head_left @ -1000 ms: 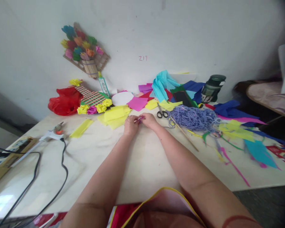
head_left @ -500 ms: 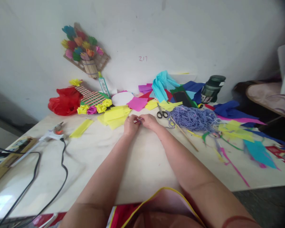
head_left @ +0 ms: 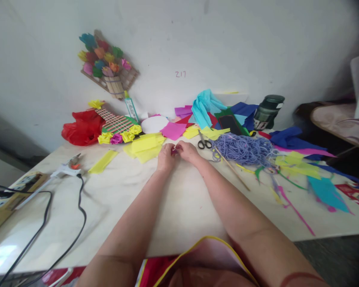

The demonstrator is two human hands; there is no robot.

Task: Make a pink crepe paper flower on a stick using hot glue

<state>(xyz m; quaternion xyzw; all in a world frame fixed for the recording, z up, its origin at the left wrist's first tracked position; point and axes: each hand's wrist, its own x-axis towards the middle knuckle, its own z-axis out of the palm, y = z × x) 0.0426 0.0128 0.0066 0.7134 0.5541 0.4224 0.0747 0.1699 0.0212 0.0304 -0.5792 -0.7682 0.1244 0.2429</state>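
My left hand [head_left: 166,156] and my right hand [head_left: 186,152] meet at the middle of the white table [head_left: 185,215], fingertips pinched together. Between them is a tiny dark pinkish piece, mostly hidden by the fingers; its kind cannot be made out. Just left of my left hand lie yellow crepe paper sheets [head_left: 146,146]. Beyond both hands is a magenta paper square [head_left: 173,130]. Black-handled scissors [head_left: 204,144] rest to the right of my right hand, beside a tangled heap of purple-blue string [head_left: 245,149].
A wooden stick [head_left: 232,169] lies before the string. At left are a glue gun [head_left: 66,169] with a black cord and a power strip [head_left: 16,189]. A stick-and-paper-flower craft [head_left: 116,122], a glue bottle [head_left: 131,108] and a dark green bottle [head_left: 268,112] line the back.
Both hands stay together at nearly the same spot. The fingers have shifted slightly, and the small piece between them is more covered.
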